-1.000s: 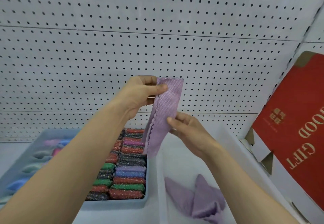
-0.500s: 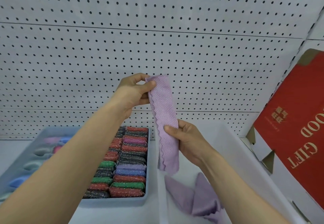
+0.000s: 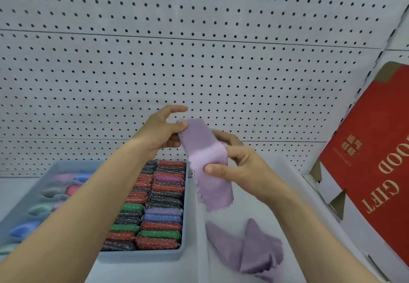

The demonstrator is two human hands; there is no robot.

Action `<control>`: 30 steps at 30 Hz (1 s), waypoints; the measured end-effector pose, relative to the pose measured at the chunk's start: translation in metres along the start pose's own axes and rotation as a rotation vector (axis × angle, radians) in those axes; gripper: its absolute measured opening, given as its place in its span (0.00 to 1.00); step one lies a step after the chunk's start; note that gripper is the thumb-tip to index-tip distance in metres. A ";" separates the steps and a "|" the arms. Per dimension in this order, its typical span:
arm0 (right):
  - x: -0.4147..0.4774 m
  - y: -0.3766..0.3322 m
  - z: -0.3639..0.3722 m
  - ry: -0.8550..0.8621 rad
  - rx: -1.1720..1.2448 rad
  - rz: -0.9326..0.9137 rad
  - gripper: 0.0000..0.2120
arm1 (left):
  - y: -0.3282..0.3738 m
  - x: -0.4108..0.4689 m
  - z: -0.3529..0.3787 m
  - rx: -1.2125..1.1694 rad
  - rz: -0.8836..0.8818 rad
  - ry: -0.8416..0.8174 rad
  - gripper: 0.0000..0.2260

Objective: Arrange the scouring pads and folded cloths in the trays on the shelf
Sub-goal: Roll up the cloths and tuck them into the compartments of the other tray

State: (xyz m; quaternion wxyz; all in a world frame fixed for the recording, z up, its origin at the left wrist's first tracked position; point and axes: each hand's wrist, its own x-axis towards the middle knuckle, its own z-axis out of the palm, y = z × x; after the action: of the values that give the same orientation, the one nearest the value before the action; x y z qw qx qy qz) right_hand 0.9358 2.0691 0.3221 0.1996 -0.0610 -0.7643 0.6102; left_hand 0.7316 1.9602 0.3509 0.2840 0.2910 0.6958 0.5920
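Note:
A lilac cloth (image 3: pixel 207 161) folded into a long strip hangs between my hands above the trays. My left hand (image 3: pixel 161 131) pinches its top end with thumb and fingers. My right hand (image 3: pixel 239 167) grips the strip at its middle, thumb in front, fingers behind. Below, a white tray (image 3: pixel 294 185) holds a loose crumpled lilac cloth (image 3: pixel 247 249). Left of it, a blue-grey tray (image 3: pixel 155 257) is packed with rows of glittery scouring pads (image 3: pixel 155 212) in red, green, grey, blue and purple.
A white pegboard (image 3: pixel 199 61) backs the shelf. A red gift box (image 3: pixel 376 161) with gold lettering leans at the right. Pastel items (image 3: pixel 55 194) fill the blue-grey tray's left part, blurred behind my left forearm.
The strip has come lower, and its top end now bends over toward my right hand. My right hand has slid up to the strip's middle, closer to my left hand.

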 end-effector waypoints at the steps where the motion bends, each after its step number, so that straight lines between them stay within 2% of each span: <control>1: 0.002 -0.004 -0.003 0.011 -0.032 -0.055 0.07 | -0.003 -0.002 0.001 -0.012 -0.021 -0.042 0.11; 3: 0.007 -0.016 -0.005 0.043 0.036 -0.122 0.07 | -0.008 -0.007 0.007 -0.073 -0.068 -0.141 0.06; 5: 0.014 -0.028 -0.006 0.157 0.168 -0.143 0.11 | -0.013 -0.013 0.015 -0.133 -0.098 -0.242 0.07; 8: 0.028 -0.041 -0.010 0.375 0.261 -0.172 0.12 | -0.014 -0.026 0.027 -0.230 -0.098 -0.338 0.19; 10: 0.035 -0.046 -0.014 0.435 0.298 -0.177 0.11 | -0.012 -0.035 0.033 -0.273 -0.040 -0.363 0.23; 16: 0.039 -0.049 -0.011 0.453 0.320 -0.196 0.07 | -0.004 -0.047 0.038 -0.164 0.099 -0.251 0.24; 20: 0.036 -0.047 -0.006 0.451 0.256 -0.209 0.09 | 0.002 -0.051 0.042 -0.155 0.098 -0.201 0.20; 23: 0.034 -0.045 -0.004 0.461 0.217 -0.196 0.09 | 0.003 -0.051 0.045 -0.227 0.022 -0.176 0.23; 26: 0.034 -0.044 -0.004 0.502 0.168 -0.179 0.08 | 0.006 -0.052 0.048 -0.370 -0.037 -0.228 0.26; 28: 0.034 -0.044 -0.003 0.504 0.155 -0.154 0.08 | 0.006 -0.050 0.052 -0.471 -0.026 -0.211 0.26; 30: 0.034 -0.046 -0.004 0.459 0.177 -0.107 0.10 | 0.004 -0.047 0.054 -0.470 0.005 -0.168 0.25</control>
State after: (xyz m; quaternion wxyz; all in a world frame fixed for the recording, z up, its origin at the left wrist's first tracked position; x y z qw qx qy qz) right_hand 0.9136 2.0725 0.3750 0.4042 -0.1397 -0.6449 0.6334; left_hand 0.8029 1.9614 0.3501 0.3995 0.2669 0.5122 0.7119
